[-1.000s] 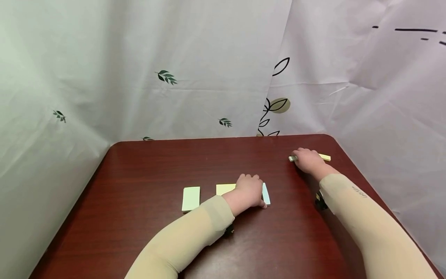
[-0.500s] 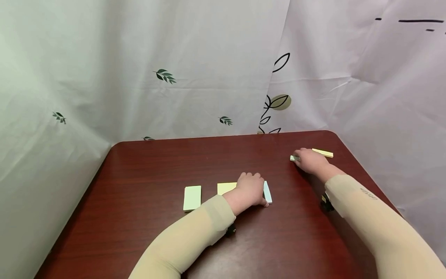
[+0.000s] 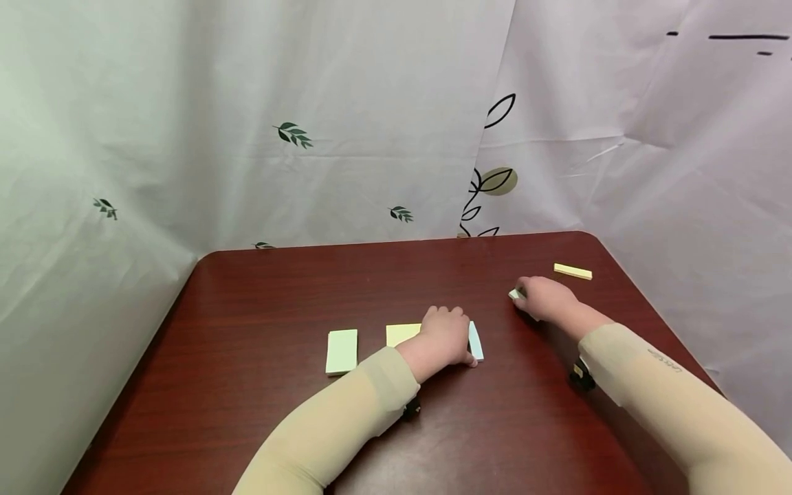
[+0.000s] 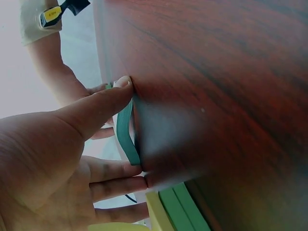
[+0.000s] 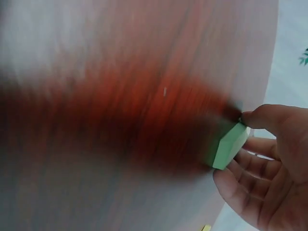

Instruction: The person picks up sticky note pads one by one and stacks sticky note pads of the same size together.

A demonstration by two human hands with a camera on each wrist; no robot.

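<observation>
In the head view my left hand (image 3: 442, 337) reaches over the table's middle and pinches a narrow light-blue sticky note pad (image 3: 475, 341). The left wrist view shows that pad (image 4: 126, 132), slightly bent, between the thumb at one end and a finger at the other. Farther right, my right hand (image 3: 547, 299) holds a small pale-green sticky note pad (image 3: 515, 294), mostly hidden by the hand from above. Seen from the right wrist, thumb and fingers grip this green pad (image 5: 231, 147) by opposite ends, close to the tabletop.
A yellow note pad (image 3: 402, 334) lies partly beneath the left hand. To its left is a larger pale-green pad (image 3: 342, 352). A thin yellow strip-shaped pad (image 3: 573, 271) lies near the far right corner of the brown table (image 3: 260, 295). A white patterned curtain (image 3: 346, 185) hangs behind.
My right hand has carried the green pad toward me and slightly left, away from the yellow strip, which is now fully uncovered. The left hand stays in place on the blue pad.
</observation>
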